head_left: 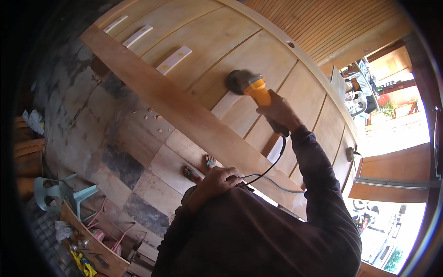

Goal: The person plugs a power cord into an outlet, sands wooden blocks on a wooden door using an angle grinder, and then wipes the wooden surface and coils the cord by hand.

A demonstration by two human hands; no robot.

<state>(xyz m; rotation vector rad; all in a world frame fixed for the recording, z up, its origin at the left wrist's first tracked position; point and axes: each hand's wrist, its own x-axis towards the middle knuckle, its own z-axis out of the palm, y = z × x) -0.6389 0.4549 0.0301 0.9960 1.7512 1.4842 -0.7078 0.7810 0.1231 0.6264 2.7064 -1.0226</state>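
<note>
My right hand [280,111] is wrapped round the body of a yellow and black power tool [258,91]. The tool's dark round head rests on the panelled face of a large wooden piece [244,53]. A black cord [275,162] runs from the tool's rear down towards my left hand. Low in front of my body, my left hand [218,180] is closed near the cord; whether its fingers grip the cord I cannot make out. Pale wood strips [174,60] stick out from the panels at the upper left.
A long plank edge [161,94] runs along the wooden piece's near side. On the tiled floor [115,129] lie small scraps. A green plastic stool [64,191] and a wooden box [99,240] of odds and ends stand at lower left. A power adapter [350,154] sits at right.
</note>
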